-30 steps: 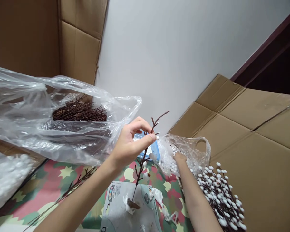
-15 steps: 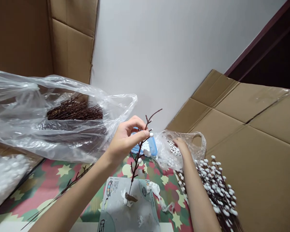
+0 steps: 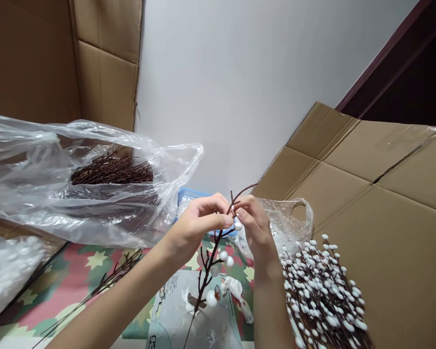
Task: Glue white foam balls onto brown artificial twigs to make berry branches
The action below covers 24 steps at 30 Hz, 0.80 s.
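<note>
A dark brown artificial twig [image 3: 211,258] slants up in front of me, pinched near its upper part between the thumb and fingers of my left hand [image 3: 194,225]. Several white foam balls [image 3: 211,298] sit on its side shoots. My right hand [image 3: 257,230] meets the left at the twig's upper shoots, its thumb and fingers pinched together. A small white ball partly shows at those fingertips, mostly hidden. Below the twig lies a pale printed board [image 3: 174,310] bearing a white lump and a brown piece.
Left, a clear plastic bag [image 3: 105,206] holds a bundle of brown twigs [image 3: 112,169]. Loose twigs [image 3: 98,291] lie on the patterned cloth [image 3: 76,261]. Behind my hands are a blue tray [image 3: 184,195] and a bag [image 3: 298,220] of white balls. Finished-looking white-tipped stems [image 3: 323,291] lie right.
My right hand has come out of the bag of white balls and moved left to the twig. The left hand and twig have shifted slightly right and down.
</note>
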Motion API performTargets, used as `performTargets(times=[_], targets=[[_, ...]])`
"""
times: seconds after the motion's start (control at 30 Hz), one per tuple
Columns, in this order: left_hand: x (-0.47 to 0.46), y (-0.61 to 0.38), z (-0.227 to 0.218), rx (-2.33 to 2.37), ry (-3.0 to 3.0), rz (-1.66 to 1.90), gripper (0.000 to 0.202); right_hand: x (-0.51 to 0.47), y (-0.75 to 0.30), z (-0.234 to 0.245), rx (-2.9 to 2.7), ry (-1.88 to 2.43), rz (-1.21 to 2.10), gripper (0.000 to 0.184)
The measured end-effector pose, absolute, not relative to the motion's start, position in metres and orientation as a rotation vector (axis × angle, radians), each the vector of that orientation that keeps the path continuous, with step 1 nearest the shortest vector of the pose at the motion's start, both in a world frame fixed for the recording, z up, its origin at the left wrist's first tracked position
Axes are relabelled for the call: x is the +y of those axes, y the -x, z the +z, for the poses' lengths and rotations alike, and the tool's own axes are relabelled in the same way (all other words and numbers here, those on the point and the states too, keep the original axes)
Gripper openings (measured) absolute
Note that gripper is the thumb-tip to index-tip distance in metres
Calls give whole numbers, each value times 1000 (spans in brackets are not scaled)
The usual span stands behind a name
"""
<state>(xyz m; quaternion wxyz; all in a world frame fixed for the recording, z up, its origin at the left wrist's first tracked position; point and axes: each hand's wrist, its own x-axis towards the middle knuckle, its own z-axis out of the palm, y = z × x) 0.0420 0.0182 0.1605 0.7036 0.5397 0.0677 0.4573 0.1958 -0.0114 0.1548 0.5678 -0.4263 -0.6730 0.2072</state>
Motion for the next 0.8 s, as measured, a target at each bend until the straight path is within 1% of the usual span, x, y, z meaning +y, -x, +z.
performTargets(times=[0.07, 0.2, 0.33, 0.5, 0.7, 0.8], targets=[[18, -40, 162, 142, -1200, 1013, 14, -9, -191, 150, -1489, 943, 523, 15], [19, -41, 161, 129, -1185, 997, 12, -7, -185, 145, -1362, 886, 658, 8], [20, -43, 160, 132, -1200, 989, 10, -8, -184, 144, -1297, 863, 698, 10], [21, -46, 158, 169, -1235, 996, 12, -10, -183, 144, -1148, 831, 633, 10], [21, -48, 158, 232, -1329, 1049, 15, -24, -169, 143, -1054, 785, 399, 8], [21, -49, 158, 262, -1390, 1082, 14, -30, -160, 141, -1045, 770, 344, 9]])
